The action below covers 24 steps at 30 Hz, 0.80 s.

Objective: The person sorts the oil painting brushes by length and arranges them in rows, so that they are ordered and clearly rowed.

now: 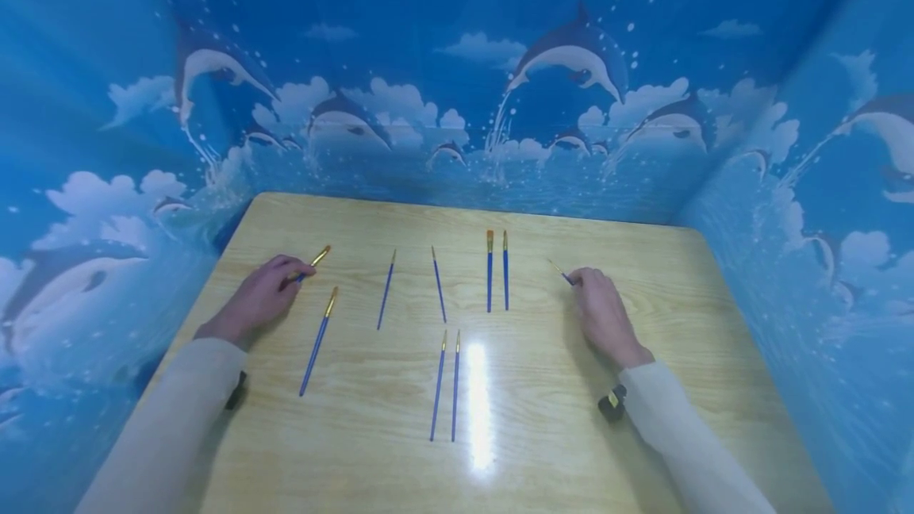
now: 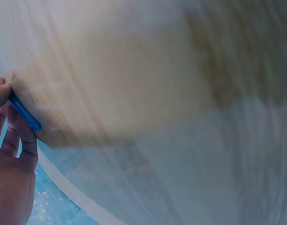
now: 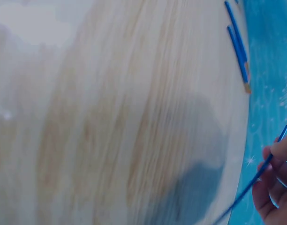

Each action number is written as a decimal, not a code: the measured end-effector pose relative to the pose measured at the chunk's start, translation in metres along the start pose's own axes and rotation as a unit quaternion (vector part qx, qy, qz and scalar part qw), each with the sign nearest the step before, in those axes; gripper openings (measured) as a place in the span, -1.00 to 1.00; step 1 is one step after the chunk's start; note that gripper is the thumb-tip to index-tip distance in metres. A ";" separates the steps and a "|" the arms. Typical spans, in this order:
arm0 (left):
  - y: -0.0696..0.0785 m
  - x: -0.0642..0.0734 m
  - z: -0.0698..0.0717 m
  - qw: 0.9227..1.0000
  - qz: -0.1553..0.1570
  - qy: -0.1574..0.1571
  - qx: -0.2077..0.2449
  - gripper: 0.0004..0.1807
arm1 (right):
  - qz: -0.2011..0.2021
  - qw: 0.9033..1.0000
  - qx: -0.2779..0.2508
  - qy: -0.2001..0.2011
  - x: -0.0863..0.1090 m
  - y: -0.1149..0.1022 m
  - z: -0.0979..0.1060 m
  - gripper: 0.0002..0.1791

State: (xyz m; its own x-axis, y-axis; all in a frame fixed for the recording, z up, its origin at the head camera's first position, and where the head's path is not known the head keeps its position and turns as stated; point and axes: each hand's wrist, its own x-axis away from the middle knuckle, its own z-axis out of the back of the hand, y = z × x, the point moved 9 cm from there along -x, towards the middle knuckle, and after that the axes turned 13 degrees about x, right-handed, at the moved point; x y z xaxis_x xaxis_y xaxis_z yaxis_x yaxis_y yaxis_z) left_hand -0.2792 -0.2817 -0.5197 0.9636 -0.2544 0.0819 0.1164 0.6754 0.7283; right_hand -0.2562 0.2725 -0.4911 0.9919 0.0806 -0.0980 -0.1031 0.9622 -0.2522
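Observation:
At the table's left, my left hand point(image 1: 264, 296) pinches a blue paintbrush point(image 1: 321, 255), its gold ferrule and orange-brown bristles pointing away. The end of that brush's blue handle point(image 2: 25, 111) shows beside the fingers in the left wrist view. A larger paintbrush point(image 1: 318, 343) lies just right of this hand. On the right side, my right hand point(image 1: 602, 312) holds a thin paintbrush point(image 1: 558, 269) between thumb and fingers, tip slanting up and left. Its long blue handle point(image 3: 256, 177) crosses the fingers in the right wrist view.
Two thin brushes, one left point(image 1: 386, 292) and one right point(image 1: 439, 285), lie mid-table. A flat brush point(image 1: 489, 272) and a narrower brush point(image 1: 505, 272) lie side by side farther right. Two slim brushes point(image 1: 439, 387) lie nearer the front. Dolphin-print curtains point(image 1: 457, 101) surround the wooden table point(image 1: 543, 403).

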 end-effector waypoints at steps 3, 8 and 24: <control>0.001 0.000 0.000 1.000 -0.005 0.003 -0.002 -0.60 | -0.004 0.999 -0.028 -0.020 0.007 -0.010 0.001 -0.68; 0.004 0.000 0.000 1.000 -0.012 0.004 -0.004 -0.61 | 0.006 0.997 -0.065 -0.033 0.020 -0.029 0.002 -0.71; 0.000 0.001 0.001 1.000 -0.013 0.004 -0.001 -0.60 | 0.014 0.976 -0.193 -0.099 0.054 -0.068 -0.033 -0.83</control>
State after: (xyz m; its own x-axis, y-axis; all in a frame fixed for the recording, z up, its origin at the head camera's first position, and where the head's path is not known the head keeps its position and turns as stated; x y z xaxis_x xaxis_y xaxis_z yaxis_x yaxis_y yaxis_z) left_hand -0.2787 -0.2822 -0.5187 0.9620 -0.2668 0.0578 0.1418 0.6693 0.7293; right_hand -0.1985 0.2030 -0.5107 0.9795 0.1898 0.0680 -0.1121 0.7928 -0.5991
